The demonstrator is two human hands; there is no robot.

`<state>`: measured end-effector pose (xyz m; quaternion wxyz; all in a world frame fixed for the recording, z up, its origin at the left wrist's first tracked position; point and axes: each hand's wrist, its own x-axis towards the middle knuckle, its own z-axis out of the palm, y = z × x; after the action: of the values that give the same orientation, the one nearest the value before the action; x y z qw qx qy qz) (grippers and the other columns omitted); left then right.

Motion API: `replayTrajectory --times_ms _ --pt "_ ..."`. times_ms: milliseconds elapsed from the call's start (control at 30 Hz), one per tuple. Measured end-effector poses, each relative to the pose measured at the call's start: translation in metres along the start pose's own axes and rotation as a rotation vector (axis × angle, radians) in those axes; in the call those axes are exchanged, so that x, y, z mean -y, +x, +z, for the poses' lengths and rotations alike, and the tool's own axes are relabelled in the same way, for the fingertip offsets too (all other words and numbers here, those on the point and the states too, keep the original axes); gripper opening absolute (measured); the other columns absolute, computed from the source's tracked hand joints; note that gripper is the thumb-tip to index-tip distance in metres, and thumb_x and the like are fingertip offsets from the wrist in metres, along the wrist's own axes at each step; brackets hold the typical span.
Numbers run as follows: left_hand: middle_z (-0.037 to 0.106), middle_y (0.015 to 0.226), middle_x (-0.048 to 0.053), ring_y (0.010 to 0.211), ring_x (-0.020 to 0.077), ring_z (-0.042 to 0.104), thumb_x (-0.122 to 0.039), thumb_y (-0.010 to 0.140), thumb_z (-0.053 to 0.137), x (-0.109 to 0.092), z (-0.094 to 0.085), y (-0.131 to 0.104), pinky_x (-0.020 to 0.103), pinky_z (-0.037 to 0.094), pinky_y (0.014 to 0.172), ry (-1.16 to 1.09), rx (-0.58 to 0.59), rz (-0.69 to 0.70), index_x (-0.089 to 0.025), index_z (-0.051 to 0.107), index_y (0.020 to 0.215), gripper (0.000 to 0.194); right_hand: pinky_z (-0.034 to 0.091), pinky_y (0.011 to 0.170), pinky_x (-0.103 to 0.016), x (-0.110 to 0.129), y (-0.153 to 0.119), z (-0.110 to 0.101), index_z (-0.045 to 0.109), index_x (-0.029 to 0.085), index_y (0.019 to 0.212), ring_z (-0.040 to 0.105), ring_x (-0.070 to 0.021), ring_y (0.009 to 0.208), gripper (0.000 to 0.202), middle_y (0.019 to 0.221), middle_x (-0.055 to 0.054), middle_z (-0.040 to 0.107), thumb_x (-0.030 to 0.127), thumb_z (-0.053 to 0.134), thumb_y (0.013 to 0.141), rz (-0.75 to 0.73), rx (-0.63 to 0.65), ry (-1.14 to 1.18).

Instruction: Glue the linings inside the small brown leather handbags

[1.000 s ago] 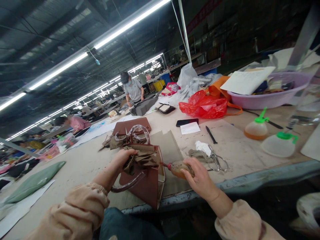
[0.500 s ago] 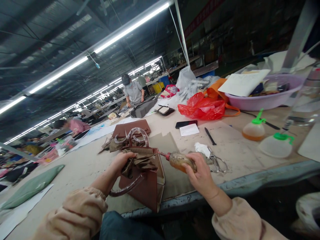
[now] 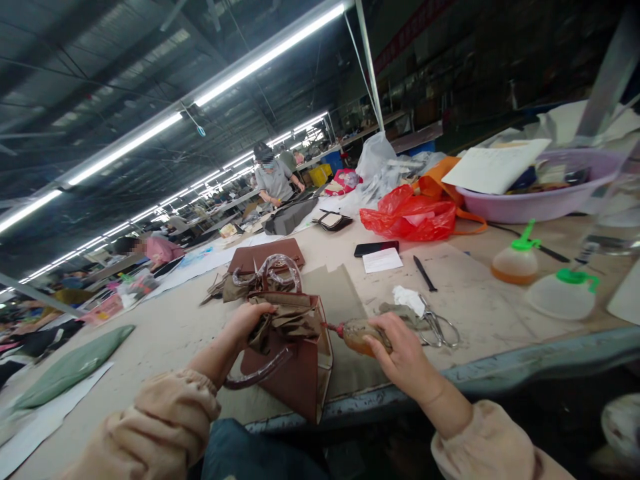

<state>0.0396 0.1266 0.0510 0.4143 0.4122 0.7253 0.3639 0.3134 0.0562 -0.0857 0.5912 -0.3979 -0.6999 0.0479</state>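
Observation:
A brown handbag (image 3: 287, 377) with plastic-wrapped handles leans at the table's front edge, its olive-brown lining (image 3: 295, 317) bunched out at the top. My left hand (image 3: 250, 323) is closed on the lining at the bag's left side. In my right hand (image 3: 397, 343) is a squeeze bottle (image 3: 361, 335) of amber liquid, held nearly level. Its red nozzle points left at the bag's upper right edge; whether the tip touches cannot be made out. Behind the bag lies another brown piece (image 3: 267, 253).
Scissors (image 3: 440, 331) and white tissue (image 3: 409, 300) lie right of the bottle. Two green-capped bottles (image 3: 515, 260) (image 3: 563, 295), a black pen-like tool (image 3: 425, 273), a phone (image 3: 376, 249), a red plastic bag (image 3: 410, 217) and a purple basin (image 3: 540, 203) stand beyond. A person (image 3: 274, 177) works farther back.
The view has shifted slightly, moving the scene a little to the right. The bottle's nozzle sits slightly lower beside the bag's edge. Both hands keep their holds.

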Motion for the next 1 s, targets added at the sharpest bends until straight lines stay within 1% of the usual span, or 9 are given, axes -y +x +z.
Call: replayTrajectory --times_ms 233,367,500,667,800,900,1000 --pt "0.067 0.052 0.008 0.039 0.0204 0.060 -0.019 0.058 0.068 0.002 -0.002 0.002 0.029 0.049 0.038 -0.001 -0.001 0.004 -0.013 0.065 0.065 0.010 0.052 0.076 -0.035 0.002 0.008 0.003 0.052 0.022 0.107 0.058 -0.0205 0.086 0.015 0.091 -0.005 0.059 0.020 0.054 0.093 0.020 -0.136 -0.012" --pt "0.070 0.058 0.008 0.042 0.0212 0.062 -0.018 0.056 0.069 0.002 -0.002 0.002 0.031 0.052 0.041 -0.012 0.008 0.008 -0.012 0.067 0.072 0.017 0.052 0.077 -0.035 0.002 0.012 0.002 0.051 0.022 0.109 0.058 -0.0205 0.088 0.016 0.093 -0.006 0.059 0.020 0.055 0.093 0.005 -0.171 -0.009" --pt "0.070 0.059 0.007 0.044 0.0214 0.063 -0.019 0.055 0.072 0.003 -0.003 0.002 0.031 0.053 0.043 -0.004 0.003 0.016 -0.012 0.067 0.073 0.020 0.052 0.078 -0.036 0.001 0.014 0.001 0.051 0.023 0.108 0.058 -0.0207 0.088 0.016 0.093 -0.006 0.059 0.021 0.055 0.093 0.025 -0.165 0.003" --pt "0.068 0.054 0.007 0.042 0.0208 0.061 -0.022 0.054 0.074 0.003 -0.004 0.003 0.030 0.050 0.041 0.016 -0.009 0.025 -0.012 0.065 0.067 0.018 0.052 0.077 -0.037 -0.002 0.010 0.002 0.053 0.022 0.106 0.059 -0.0214 0.087 0.013 0.091 -0.006 0.060 0.022 0.054 0.093 0.025 -0.073 0.006" --pt "0.068 0.055 0.007 0.042 0.0207 0.062 -0.022 0.054 0.074 0.005 -0.005 0.006 0.030 0.050 0.041 0.027 0.000 0.023 -0.012 0.066 0.070 0.021 0.052 0.077 -0.035 0.000 0.009 0.002 0.052 0.021 0.106 0.058 -0.0210 0.087 0.013 0.091 -0.006 0.059 0.020 0.054 0.093 0.032 -0.030 0.008" --pt "0.069 0.056 0.007 0.043 0.0211 0.062 -0.022 0.054 0.074 0.005 -0.006 0.007 0.030 0.051 0.043 0.038 -0.003 0.016 -0.011 0.067 0.072 0.022 0.051 0.078 -0.035 0.003 0.012 0.002 0.052 0.021 0.107 0.057 -0.0209 0.087 0.014 0.091 -0.006 0.059 0.021 0.055 0.093 0.036 -0.045 0.024" --pt "0.069 0.056 0.009 0.044 0.0216 0.063 -0.021 0.055 0.074 0.004 -0.007 0.005 0.030 0.051 0.042 0.051 -0.006 0.014 -0.011 0.067 0.071 0.021 0.051 0.080 -0.037 0.004 0.016 0.003 0.051 0.022 0.109 0.057 -0.0214 0.089 0.016 0.094 -0.006 0.059 0.021 0.054 0.093 0.031 -0.111 0.032"
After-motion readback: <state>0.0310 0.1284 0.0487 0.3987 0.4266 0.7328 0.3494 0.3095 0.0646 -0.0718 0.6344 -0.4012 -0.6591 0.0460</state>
